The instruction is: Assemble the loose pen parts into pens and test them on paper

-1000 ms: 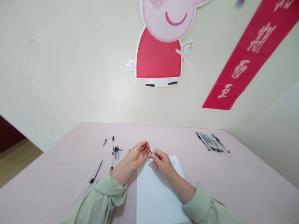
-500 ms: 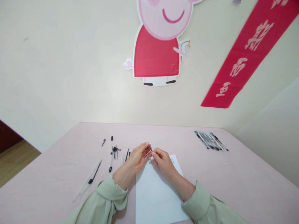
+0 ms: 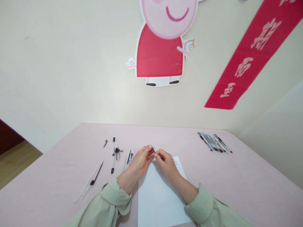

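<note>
My left hand [image 3: 142, 160] and my right hand [image 3: 166, 163] meet above the top part of a white paper sheet [image 3: 161, 198]. Between their fingertips runs a thin dark pen refill [image 3: 153, 150], pinched by both; its ends are partly hidden by the fingers. Small dark marks show near the paper's upper edge. Left of my left hand lie a black refill [image 3: 129, 157] and some clear pen pieces [image 3: 124, 164].
Several loose pen parts [image 3: 117, 151] lie on the left of the pink table [image 3: 42, 192], with clear tubes and a black-tipped refill [image 3: 96, 176] nearer. A pile of pens [image 3: 214, 142] rests at the back right. Behind stands a wall with a red banner [image 3: 243, 66].
Both hands keep the refill between them; my left hand has shifted slightly right, nearer my right fingers. The whole view has moved a little. The pen parts on the table lie as before.
</note>
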`<state>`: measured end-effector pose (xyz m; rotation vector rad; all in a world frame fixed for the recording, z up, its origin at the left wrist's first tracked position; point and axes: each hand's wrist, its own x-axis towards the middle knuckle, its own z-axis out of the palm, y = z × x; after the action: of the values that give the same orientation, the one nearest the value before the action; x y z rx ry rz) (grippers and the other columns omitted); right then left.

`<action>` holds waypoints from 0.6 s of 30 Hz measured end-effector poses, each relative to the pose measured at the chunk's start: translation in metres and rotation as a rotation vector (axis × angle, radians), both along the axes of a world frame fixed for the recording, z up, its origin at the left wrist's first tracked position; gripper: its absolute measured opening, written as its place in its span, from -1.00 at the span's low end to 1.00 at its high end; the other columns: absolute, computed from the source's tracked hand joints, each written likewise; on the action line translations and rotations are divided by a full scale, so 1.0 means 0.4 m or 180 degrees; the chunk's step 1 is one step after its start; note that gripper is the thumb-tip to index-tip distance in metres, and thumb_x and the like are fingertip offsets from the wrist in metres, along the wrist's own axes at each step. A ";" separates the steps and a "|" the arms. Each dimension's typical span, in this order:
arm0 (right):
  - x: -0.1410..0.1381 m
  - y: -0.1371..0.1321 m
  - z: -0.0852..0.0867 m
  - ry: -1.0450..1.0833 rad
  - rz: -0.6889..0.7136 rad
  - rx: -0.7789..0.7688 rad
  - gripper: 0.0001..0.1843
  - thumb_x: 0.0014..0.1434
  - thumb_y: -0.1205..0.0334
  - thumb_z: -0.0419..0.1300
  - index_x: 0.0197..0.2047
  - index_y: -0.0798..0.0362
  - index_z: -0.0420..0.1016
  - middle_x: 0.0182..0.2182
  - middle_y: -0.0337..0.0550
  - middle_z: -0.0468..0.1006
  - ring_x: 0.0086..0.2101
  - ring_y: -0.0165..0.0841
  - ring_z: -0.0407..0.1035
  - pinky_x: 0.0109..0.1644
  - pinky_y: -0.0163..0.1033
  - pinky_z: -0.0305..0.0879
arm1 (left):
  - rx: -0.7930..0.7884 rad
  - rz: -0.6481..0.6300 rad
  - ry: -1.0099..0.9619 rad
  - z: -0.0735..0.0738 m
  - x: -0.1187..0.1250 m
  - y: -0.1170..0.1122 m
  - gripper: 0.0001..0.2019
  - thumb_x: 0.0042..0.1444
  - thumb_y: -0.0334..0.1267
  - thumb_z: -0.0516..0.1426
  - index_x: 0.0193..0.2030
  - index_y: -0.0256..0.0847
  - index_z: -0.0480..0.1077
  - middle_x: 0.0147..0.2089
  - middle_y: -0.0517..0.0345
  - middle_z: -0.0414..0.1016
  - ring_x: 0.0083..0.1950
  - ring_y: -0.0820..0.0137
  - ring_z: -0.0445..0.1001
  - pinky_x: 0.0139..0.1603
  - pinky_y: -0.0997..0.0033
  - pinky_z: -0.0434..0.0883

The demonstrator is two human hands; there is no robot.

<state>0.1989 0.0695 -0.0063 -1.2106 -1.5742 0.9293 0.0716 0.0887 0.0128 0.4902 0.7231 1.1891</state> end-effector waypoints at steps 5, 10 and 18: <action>0.005 -0.002 -0.005 -0.0136 0.0016 0.0068 -0.76 0.21 0.14 0.07 -0.45 0.06 0.35 -0.58 -0.36 0.23 -0.51 -0.44 0.14 -0.40 -0.33 0.04 | 0.0061 0.0016 0.0080 0.001 0.003 -0.007 -0.77 -0.20 -0.25 0.35 -0.43 -0.28 0.43 -0.38 0.16 0.47 -0.32 0.47 0.44 -0.30 0.51 0.37; 0.003 -0.006 0.006 -0.0107 0.0115 0.0074 -0.73 0.23 0.14 0.03 -0.46 0.05 0.33 -0.58 -0.34 0.24 -0.50 -0.43 0.14 -0.39 -0.32 0.05 | 0.0163 0.0016 0.0282 0.005 0.001 -0.008 -0.74 -0.19 -0.20 0.35 -0.43 -0.26 0.40 -0.38 0.17 0.46 -0.34 0.47 0.45 -0.27 0.49 0.38; 0.004 -0.001 0.006 0.0112 0.0082 -0.0025 -0.70 0.22 0.08 0.04 -0.48 0.05 0.33 -0.65 -0.37 0.21 -0.58 -0.45 0.13 -0.47 -0.33 0.04 | 0.0636 0.0026 0.1336 0.015 0.002 -0.015 -0.67 -0.06 0.00 0.24 -0.38 -0.24 0.35 -0.34 0.10 0.46 -0.29 0.39 0.48 -0.20 0.36 0.43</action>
<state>0.2005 0.0691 -0.0039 -1.1757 -1.5627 0.9691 0.0723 0.0828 0.0188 0.9219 0.9674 1.1846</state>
